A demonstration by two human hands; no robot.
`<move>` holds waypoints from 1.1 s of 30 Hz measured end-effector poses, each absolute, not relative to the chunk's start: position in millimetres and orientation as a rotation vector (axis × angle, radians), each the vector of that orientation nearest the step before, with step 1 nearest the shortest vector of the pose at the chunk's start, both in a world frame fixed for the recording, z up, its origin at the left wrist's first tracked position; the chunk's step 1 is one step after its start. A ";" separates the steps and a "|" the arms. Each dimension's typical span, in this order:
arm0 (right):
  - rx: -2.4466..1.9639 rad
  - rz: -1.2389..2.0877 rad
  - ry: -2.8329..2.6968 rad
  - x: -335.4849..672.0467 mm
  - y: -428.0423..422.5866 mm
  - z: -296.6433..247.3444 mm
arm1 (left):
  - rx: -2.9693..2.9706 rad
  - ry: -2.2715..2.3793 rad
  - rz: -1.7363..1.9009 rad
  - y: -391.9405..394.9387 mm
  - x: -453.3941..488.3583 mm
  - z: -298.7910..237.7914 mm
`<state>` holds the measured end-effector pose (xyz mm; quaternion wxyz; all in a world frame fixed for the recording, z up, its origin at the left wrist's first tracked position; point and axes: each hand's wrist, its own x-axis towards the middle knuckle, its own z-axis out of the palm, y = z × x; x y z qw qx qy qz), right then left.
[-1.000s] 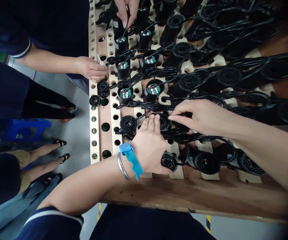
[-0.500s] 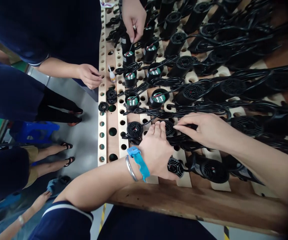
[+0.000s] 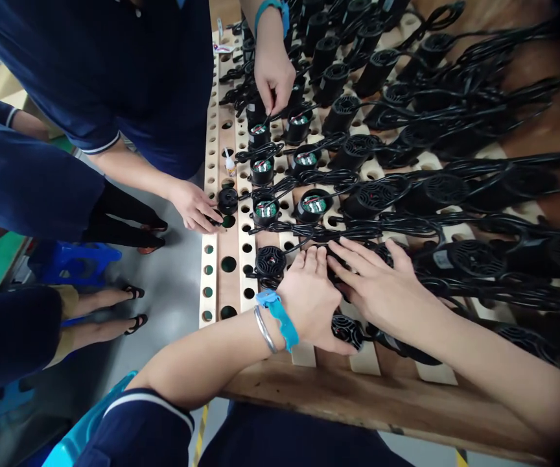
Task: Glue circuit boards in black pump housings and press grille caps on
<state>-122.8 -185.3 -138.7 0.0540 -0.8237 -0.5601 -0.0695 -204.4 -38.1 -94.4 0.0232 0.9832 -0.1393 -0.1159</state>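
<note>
My left hand [image 3: 309,295], with a blue strap and a silver bangle at the wrist, lies palm down over the black parts in the near rows. Its fingers are stretched forward side by side, with the thumb out beside a black grille cap [image 3: 347,332]. What lies under the palm is hidden. My right hand [image 3: 387,282] is open and spread, its fingertips at the black cables [image 3: 358,228] just beyond my left fingers. Left of them stands a black cylinder with a grille top [image 3: 270,261]. Farther off, uncapped cylinders [image 3: 314,204] show green circuit boards and wires.
Wooden strips with round holes [image 3: 209,269] hold many cylinders. A wooden edge [image 3: 338,389] runs along my side. A co-worker's hand [image 3: 196,206] touches a small black part; another co-worker's hand [image 3: 275,81] pinches a wire. A small white bottle [image 3: 230,163] stands nearby.
My right hand has gone from a pinch to spread fingers and come closer to my left hand. A co-worker's lower hand has reached onto the small black part. The view has shifted slightly.
</note>
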 end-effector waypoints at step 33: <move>-2.532 0.142 -1.705 -130.6 -184.1 -142.3 | 3.070 -0.099 -0.333 -68.0 -214.6 -93.5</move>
